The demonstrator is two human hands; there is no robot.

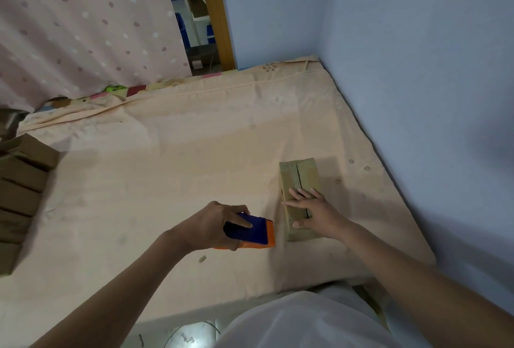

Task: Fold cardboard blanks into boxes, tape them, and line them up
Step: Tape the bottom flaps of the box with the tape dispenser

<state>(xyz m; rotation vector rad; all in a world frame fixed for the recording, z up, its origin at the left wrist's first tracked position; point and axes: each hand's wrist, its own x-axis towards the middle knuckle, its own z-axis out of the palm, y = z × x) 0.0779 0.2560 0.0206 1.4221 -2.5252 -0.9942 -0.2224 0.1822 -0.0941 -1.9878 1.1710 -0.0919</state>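
Head view, looking down. A wide mattress under a peach-coloured sheet with faint flower prints [194, 152] fills most of the frame and bears everything described here. Pale blue walls [417, 55] enclose its far right corner; a pink curtain with pale and mauve spots [83, 22] hangs at upper left, beside a wooden door frame [215, 13].

At the left edge of the sheet stands a row of brown cardboard boxes [19, 189], set side by side and touching, running from the far end toward the viewer; the row is partly cut off by the frame edge.

Right of centre lies a single oblong box of pale brown cardboard [300, 178], long axis pointing away from the viewer. Its two top flaps meet along a dark central seam that shows as an open slit, with no tape discernible on it.

The right hand [311, 211] lies flat on the near half of this box, fingers straight and spread across both flaps, pressing them down.

The left hand [214, 225] is just left of the box, apart from it. Its fingers and thumb are curled round a blue and orange plastic tape dispenser [253, 232], held low over the sheet with its orange edge facing the box.

A small scrap [202, 259] lies on the sheet nearer the viewer.
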